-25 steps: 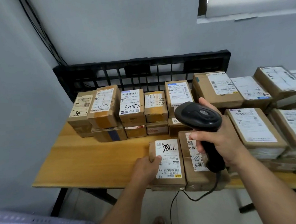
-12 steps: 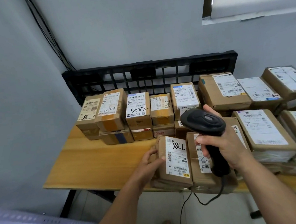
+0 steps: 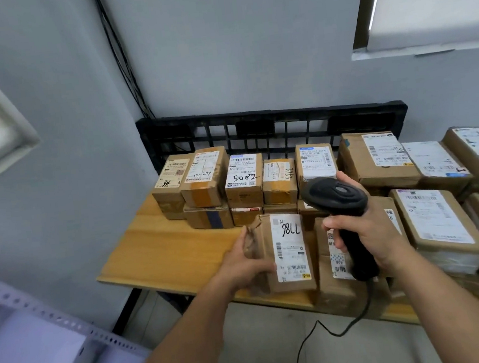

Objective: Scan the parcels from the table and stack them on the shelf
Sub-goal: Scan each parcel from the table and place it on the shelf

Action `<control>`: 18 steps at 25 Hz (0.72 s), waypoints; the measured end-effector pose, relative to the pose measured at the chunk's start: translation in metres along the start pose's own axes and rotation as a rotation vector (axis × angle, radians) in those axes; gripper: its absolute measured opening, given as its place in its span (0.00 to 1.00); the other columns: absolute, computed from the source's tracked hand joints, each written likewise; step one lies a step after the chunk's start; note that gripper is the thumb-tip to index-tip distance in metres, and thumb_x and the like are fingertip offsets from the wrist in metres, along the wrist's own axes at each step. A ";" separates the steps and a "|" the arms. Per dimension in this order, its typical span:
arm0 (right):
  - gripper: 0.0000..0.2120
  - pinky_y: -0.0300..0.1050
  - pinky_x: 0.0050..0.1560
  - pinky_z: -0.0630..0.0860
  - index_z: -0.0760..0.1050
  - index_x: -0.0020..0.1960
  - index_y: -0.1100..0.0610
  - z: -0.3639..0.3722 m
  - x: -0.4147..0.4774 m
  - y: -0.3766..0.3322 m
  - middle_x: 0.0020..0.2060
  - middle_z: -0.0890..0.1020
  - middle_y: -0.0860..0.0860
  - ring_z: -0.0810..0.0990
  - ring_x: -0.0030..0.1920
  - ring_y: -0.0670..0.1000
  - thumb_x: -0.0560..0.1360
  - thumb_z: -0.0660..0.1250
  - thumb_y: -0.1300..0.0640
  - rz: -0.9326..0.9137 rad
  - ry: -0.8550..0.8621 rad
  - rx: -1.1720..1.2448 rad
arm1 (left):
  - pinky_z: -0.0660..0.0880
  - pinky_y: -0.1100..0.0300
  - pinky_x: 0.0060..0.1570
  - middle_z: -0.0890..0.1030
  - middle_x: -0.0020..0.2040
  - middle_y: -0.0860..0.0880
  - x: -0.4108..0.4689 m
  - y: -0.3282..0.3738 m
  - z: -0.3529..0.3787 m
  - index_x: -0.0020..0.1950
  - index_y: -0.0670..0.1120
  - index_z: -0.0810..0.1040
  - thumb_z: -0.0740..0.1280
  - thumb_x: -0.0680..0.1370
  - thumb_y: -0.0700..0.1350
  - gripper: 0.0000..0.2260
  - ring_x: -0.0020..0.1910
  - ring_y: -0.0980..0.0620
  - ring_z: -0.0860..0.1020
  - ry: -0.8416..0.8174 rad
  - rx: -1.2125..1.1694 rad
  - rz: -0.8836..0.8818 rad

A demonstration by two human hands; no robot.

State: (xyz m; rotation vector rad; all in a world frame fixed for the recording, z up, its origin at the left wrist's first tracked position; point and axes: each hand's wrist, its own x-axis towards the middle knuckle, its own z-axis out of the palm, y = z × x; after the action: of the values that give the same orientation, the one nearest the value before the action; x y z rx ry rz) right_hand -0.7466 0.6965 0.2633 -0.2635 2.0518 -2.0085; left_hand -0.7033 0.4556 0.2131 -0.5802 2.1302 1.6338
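Head view, looking down at a wooden table (image 3: 163,257); the left hand (image 3: 242,265) grips the left side of a brown parcel (image 3: 281,253), fingers curled around its crumpled edge, holding it near the table's front edge with its white label facing up; the right hand (image 3: 368,233) is wrapped around the handle of a black barcode scanner (image 3: 337,197), just right of that parcel; more parcels (image 3: 244,178) are stacked behind.

Handwritten 98LL (7786 if inverted) on label of held parcel (image 3: 290,251), 5082 on label of back-row box (image 3: 242,171)
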 end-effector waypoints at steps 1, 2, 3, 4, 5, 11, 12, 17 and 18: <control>0.46 0.47 0.27 0.75 0.58 0.76 0.40 0.002 -0.003 -0.005 0.43 0.82 0.59 0.76 0.27 0.56 0.70 0.70 0.73 -0.009 -0.011 0.012 | 0.80 0.45 0.52 0.69 0.70 0.46 -0.001 0.002 -0.008 0.76 0.66 0.49 0.80 0.61 0.44 0.55 0.63 0.43 0.73 0.043 -0.043 0.031; 0.46 0.47 0.26 0.75 0.58 0.76 0.39 0.006 -0.006 -0.010 0.42 0.82 0.59 0.76 0.27 0.56 0.70 0.70 0.73 -0.024 -0.023 0.027 | 0.79 0.42 0.54 0.70 0.69 0.46 -0.003 0.005 -0.016 0.76 0.67 0.49 0.80 0.62 0.42 0.55 0.63 0.43 0.74 0.088 -0.092 0.078; 0.46 0.47 0.25 0.75 0.59 0.75 0.39 0.009 -0.010 -0.016 0.41 0.83 0.60 0.76 0.26 0.56 0.69 0.70 0.73 -0.044 -0.038 0.041 | 0.78 0.40 0.54 0.70 0.69 0.45 -0.008 0.012 -0.024 0.75 0.68 0.50 0.80 0.62 0.40 0.54 0.63 0.43 0.74 0.137 -0.134 0.119; 0.46 0.47 0.25 0.75 0.60 0.75 0.38 0.012 -0.014 -0.022 0.41 0.83 0.60 0.76 0.26 0.56 0.69 0.72 0.72 -0.066 -0.051 0.052 | 0.79 0.39 0.53 0.70 0.69 0.45 -0.012 0.018 -0.033 0.73 0.70 0.51 0.80 0.61 0.41 0.54 0.63 0.43 0.74 0.184 -0.155 0.168; 0.45 0.47 0.25 0.75 0.61 0.73 0.36 0.015 -0.019 -0.028 0.41 0.84 0.60 0.76 0.26 0.57 0.68 0.74 0.70 -0.090 -0.063 0.061 | 0.79 0.38 0.52 0.70 0.69 0.45 -0.016 0.026 -0.041 0.72 0.71 0.53 0.81 0.59 0.41 0.54 0.63 0.42 0.74 0.230 -0.167 0.215; 0.49 0.49 0.28 0.76 0.57 0.73 0.35 0.033 -0.048 -0.056 0.40 0.83 0.63 0.77 0.26 0.57 0.60 0.77 0.57 -0.177 -0.203 0.110 | 0.80 0.40 0.47 0.68 0.69 0.43 -0.037 0.055 -0.070 0.72 0.71 0.55 0.82 0.54 0.47 0.56 0.62 0.41 0.75 0.374 -0.180 0.419; 0.50 0.48 0.28 0.76 0.56 0.75 0.36 0.035 -0.053 -0.058 0.40 0.83 0.63 0.77 0.26 0.56 0.60 0.77 0.56 -0.185 -0.224 0.111 | 0.81 0.41 0.47 0.70 0.68 0.43 -0.042 0.057 -0.070 0.74 0.68 0.54 0.82 0.58 0.43 0.54 0.62 0.42 0.75 0.373 -0.196 0.450; 0.51 0.47 0.27 0.75 0.55 0.77 0.39 0.040 -0.071 -0.057 0.38 0.84 0.58 0.76 0.26 0.56 0.61 0.77 0.59 -0.190 -0.257 0.067 | 0.82 0.50 0.44 0.73 0.62 0.46 -0.060 0.058 -0.075 0.77 0.61 0.52 0.77 0.66 0.35 0.50 0.61 0.46 0.76 0.388 -0.210 0.540; 0.51 0.47 0.27 0.75 0.55 0.77 0.40 0.040 -0.074 -0.056 0.36 0.84 0.56 0.76 0.26 0.56 0.63 0.77 0.61 -0.192 -0.258 0.052 | 0.82 0.52 0.42 0.73 0.61 0.47 -0.062 0.057 -0.075 0.77 0.60 0.52 0.77 0.67 0.35 0.50 0.60 0.46 0.76 0.398 -0.199 0.550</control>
State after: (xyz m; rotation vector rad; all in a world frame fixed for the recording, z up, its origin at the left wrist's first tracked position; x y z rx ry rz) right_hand -0.6665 0.6797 0.3230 -0.6943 1.8719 -2.0084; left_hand -0.6865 0.4016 0.3115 -0.4231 2.5968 2.1932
